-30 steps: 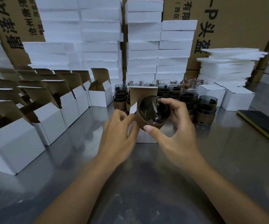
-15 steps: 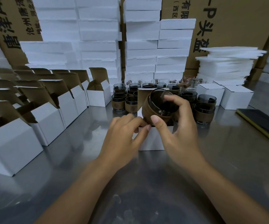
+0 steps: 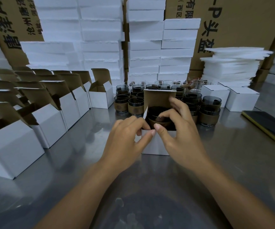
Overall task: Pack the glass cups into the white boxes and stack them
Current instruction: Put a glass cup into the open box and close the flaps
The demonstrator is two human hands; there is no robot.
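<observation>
An open white box (image 3: 155, 146) with a brown inside stands on the steel table in the middle, its lid flap up at the back. A dark glass cup with a brown sleeve (image 3: 160, 120) sits partly inside it. My right hand (image 3: 178, 129) holds the cup by its rim, thumb at the box's near edge. My left hand (image 3: 126, 138) pinches the box's near left corner. Behind the box stands a cluster of several more sleeved glass cups (image 3: 133, 104).
Rows of open white boxes (image 3: 50, 119) line the left side. Two closed white boxes (image 3: 241, 100) stand at the right, a phone (image 3: 269, 124) lies further right. Stacks of white foam (image 3: 232, 66) and cartons fill the back.
My right hand has lowered the cup from above the box down into its opening. My left hand has shifted onto the box's near left corner.
</observation>
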